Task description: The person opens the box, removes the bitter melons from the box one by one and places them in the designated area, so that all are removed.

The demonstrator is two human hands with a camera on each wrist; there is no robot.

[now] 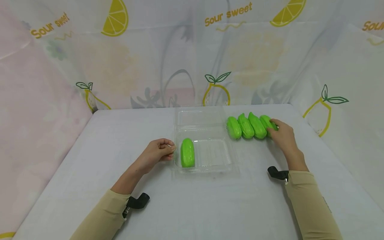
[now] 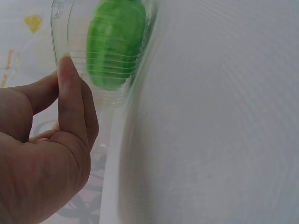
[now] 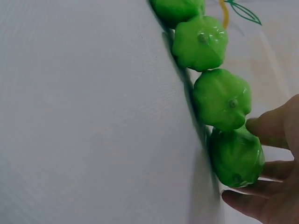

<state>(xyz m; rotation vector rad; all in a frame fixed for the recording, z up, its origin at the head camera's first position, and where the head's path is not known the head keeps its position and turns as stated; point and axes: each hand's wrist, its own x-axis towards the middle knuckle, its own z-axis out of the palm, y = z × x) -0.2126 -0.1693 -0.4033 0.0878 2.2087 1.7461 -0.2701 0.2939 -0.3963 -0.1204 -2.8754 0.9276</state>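
Note:
A clear plastic clamshell box point(image 1: 210, 153) lies open on the table, its lid point(image 1: 199, 118) folded back toward the wall. My left hand point(image 1: 159, 150) pinches the box's left rim between thumb and fingertips, as the left wrist view also shows. Inside, along the left wall, lies one glossy green, long, lobed fruit point(image 1: 187, 152). Right of the box, several similar green fruits point(image 1: 246, 126) lie side by side in a row. My right hand point(image 1: 282, 135) grips the rightmost green fruit point(image 3: 237, 157), thumb on the side toward its neighbour and fingers around the other side.
A white cloth covers the table point(image 1: 192, 203). Behind it hangs a lemon-print curtain point(image 1: 168, 56), which also closes off both sides. Black wrist-camera mounts point(image 1: 138, 201) stick out inward from both sleeves.

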